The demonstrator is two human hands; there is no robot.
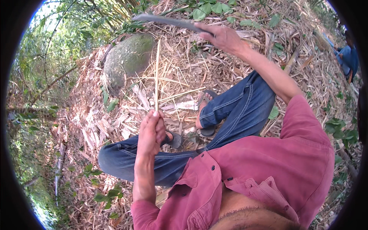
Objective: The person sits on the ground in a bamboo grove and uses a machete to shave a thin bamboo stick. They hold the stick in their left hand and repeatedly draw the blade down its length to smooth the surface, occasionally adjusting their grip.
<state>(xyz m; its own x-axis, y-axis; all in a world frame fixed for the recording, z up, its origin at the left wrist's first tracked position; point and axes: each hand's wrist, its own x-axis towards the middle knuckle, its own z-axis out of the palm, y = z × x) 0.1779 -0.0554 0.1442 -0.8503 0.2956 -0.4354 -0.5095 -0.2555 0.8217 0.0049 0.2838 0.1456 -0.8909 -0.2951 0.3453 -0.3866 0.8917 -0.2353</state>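
Upright in front of me stands a thin pale bamboo strip [157, 73], its lower end closed in my left hand [151, 130]. My right hand [222, 37] is raised at the far side, wrapped round the handle of a machete [168, 20]. The long grey blade points left, beyond the tip of the strip and apart from it. Pale shavings and split strips [174, 73] lie scattered on the ground between the strip and my sandalled feet [207, 101].
A mossy rounded rock [128, 57] sits just left of the strip. Dry leaves and husks [115, 124] cover the slope around me. Bamboo and shrubs [42, 76] grow at the left. Another person in blue [348, 59] is at the far right edge.
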